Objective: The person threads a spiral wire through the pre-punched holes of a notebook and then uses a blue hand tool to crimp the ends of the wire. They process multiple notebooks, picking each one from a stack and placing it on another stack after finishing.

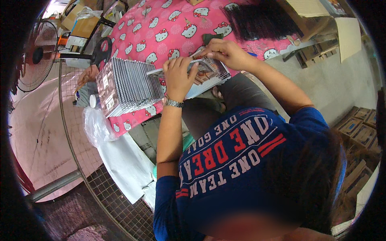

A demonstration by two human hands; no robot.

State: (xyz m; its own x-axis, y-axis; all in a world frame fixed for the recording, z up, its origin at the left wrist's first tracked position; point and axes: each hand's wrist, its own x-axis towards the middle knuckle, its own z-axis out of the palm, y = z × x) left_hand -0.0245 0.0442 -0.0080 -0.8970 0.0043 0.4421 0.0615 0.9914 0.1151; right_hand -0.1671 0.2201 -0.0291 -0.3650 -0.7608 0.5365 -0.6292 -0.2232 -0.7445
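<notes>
My left hand (177,78), with a watch on its wrist, grips the left side of a booklet (207,74) with a picture on its page or cover. The booklet lies tilted close to my lap, at the table's near edge. At its far edge, the fingers of my right hand (229,55) are pinched together. Whatever may be between those fingertips is too small to make out. Just left of my left hand stands a tall stack of similar booklets (132,86), leaning a little, edges facing me.
A pink patterned cloth (161,48) covers the table. Thin black strands (261,20) lie in a bundle at the far right. A dark green object (211,38) sits beyond my right hand. At left are a fan (38,56) and a plastic bag (96,126); cardboard pieces (358,128) lie at right.
</notes>
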